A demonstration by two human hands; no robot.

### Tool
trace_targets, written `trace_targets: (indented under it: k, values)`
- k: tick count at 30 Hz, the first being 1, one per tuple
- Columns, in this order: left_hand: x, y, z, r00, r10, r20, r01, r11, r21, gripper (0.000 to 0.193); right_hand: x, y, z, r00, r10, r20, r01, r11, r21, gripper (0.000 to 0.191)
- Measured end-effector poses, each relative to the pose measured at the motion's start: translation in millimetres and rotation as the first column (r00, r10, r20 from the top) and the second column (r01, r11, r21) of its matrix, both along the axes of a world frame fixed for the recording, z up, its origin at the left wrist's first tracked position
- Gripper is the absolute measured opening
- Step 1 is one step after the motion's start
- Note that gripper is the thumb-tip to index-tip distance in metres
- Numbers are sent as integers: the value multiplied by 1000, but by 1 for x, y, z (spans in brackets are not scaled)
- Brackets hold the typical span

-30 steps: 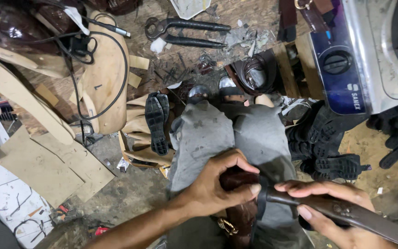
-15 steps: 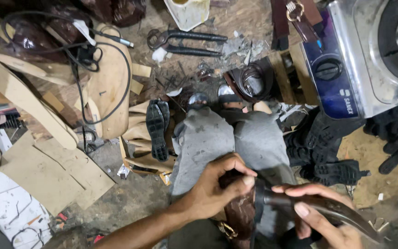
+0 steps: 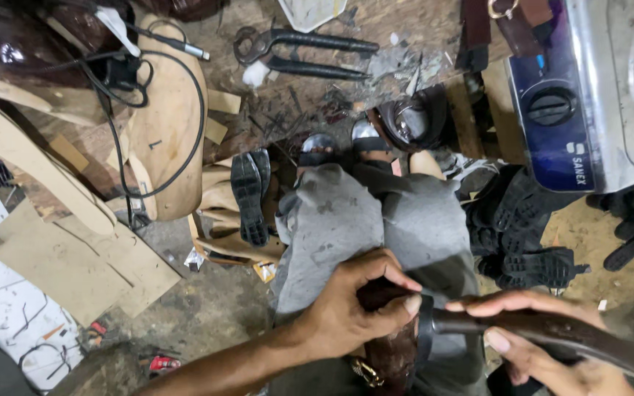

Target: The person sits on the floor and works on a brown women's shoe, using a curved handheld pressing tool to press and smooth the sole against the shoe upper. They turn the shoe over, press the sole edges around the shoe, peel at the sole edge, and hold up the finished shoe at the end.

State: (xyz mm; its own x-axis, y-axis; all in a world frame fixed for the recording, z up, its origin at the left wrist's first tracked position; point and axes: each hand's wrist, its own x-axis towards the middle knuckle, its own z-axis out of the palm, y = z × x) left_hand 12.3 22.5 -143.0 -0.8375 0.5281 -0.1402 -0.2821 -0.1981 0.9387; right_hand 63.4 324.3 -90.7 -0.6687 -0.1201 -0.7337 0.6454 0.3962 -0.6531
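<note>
Down on the lap, the hammer (image 3: 552,334) looks heavy and rigid; the right hand (image 3: 544,352) wraps its handle. The brown leather piece (image 3: 390,352) beneath seems stiff yet pliable, clamped firmly by the left hand (image 3: 354,308).

Shoemaker's workshop: dusty floor (image 3: 207,315) littered with leather offcuts (image 3: 60,257), black rubber soles (image 3: 247,194), heavy pincers (image 3: 302,51), tan shoe-shaped pieces (image 3: 166,125), tangled cable (image 3: 148,66), treaded outsoles (image 3: 530,242).
</note>
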Motion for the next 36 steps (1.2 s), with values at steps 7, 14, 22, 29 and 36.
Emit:
trace_targets:
  k: [7,14,22,29,36]
  values:
    - [-1,7,-11,969,-53,240,64,997,-38,13,-30,-28,19,993,-56,-99,56,998,0,24]
    - [31,10,-15,975,145,166,-166,979,118,25,39,-28,6,920,-310,-241,230,923,-309,31]
    - [94,6,30,861,505,50,-496,859,-127,45,135,-35,-5,319,793,-520,-824,503,262,62]
    - [90,14,100,845,409,-345,-393,912,120,51,109,-95,69,409,245,-879,-167,967,191,93]
    - [42,-19,169,548,171,-819,-219,974,57,41,74,-146,102,93,117,-989,48,991,121,66]
